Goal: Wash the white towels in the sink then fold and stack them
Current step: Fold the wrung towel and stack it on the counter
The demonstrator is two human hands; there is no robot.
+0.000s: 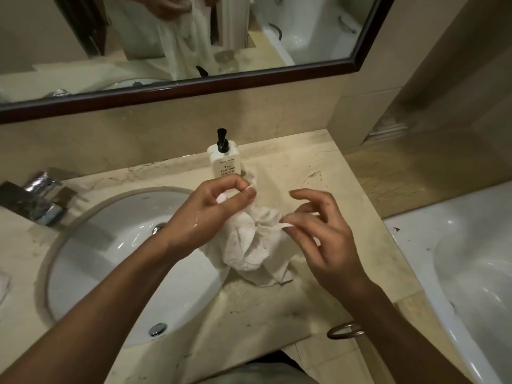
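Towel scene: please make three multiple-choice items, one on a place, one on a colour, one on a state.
1. Where is the towel?
A. in the sink
B. on the counter, right of the sink
C. in the bathtub

2. What colour is the pump of the bottle?
A. black
B. white
C. gold

3. How does the left hand meet the towel?
A. lies flat on it
B. is apart from it
C. pinches an edge

Key: 1 B, it lies bunched on the counter beside the sink; 2 A, the pump is black above the white body; 3 C, thumb and finger close on a white edge, as the right hand does too.
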